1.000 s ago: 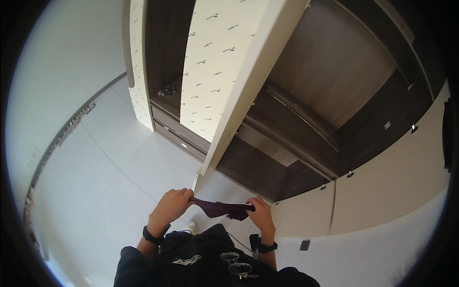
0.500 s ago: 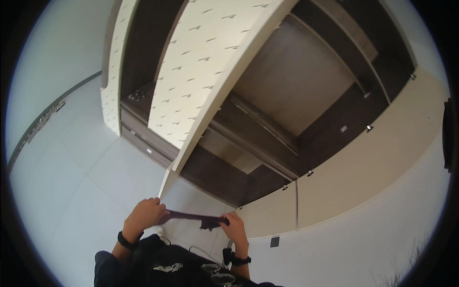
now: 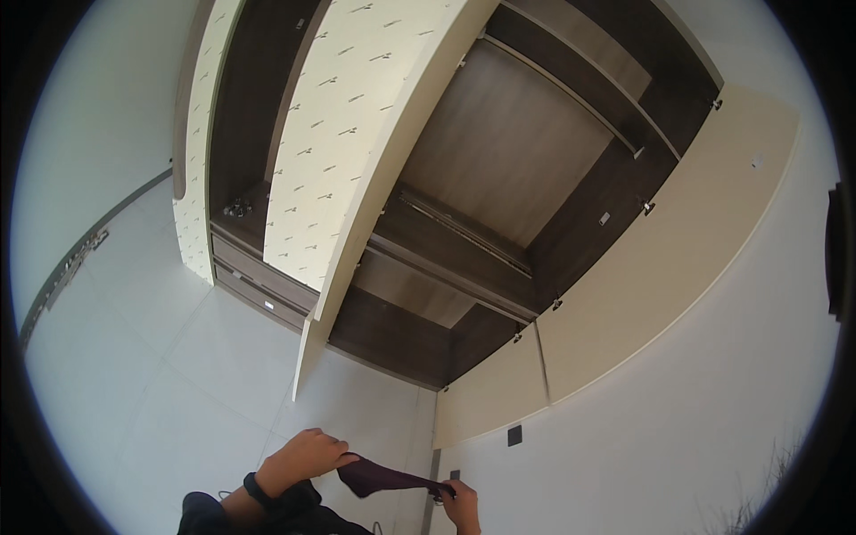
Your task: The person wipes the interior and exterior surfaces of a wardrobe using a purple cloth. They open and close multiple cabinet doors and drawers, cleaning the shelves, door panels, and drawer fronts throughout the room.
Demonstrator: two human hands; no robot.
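Lower now: two hands [image 3: 303, 456], one dark cloth [image 3: 385, 479].

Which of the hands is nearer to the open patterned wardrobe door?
The left. The left hand sits just below the patterned wardrobe door bottom edge, pinching one end of the dark cloth. The right hand holds the other end, lower and further right.
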